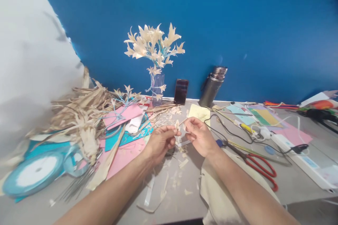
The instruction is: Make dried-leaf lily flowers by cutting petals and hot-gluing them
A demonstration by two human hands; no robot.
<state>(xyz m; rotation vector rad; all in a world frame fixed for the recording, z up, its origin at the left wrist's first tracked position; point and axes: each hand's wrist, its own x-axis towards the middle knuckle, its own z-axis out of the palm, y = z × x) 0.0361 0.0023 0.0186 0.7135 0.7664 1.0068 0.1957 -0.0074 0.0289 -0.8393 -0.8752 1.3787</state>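
My left hand (161, 142) pinches a small pale piece of dried husk (177, 124) between thumb and fingertips, over the middle of the table. Close by on the right, my right hand (200, 137) is closed in a pinch on a thin brownish strip (182, 122) that reaches toward the husk piece. Whether strip and piece are joined is too small to tell. Pale husk scraps (183, 163) lie below both hands. Behind them stands a clear vase (158, 89) of cream husk flowers (154, 42) on light-blue stems.
Dried husks (87, 112) heap at left, near a blue ribbon spool (34, 174) and wires (79, 179). A phone (181, 92) and a flask (213, 87) lean on the blue wall. Red-handled scissors (261, 167), a cable (235, 130) and a power strip (298, 158) lie right.
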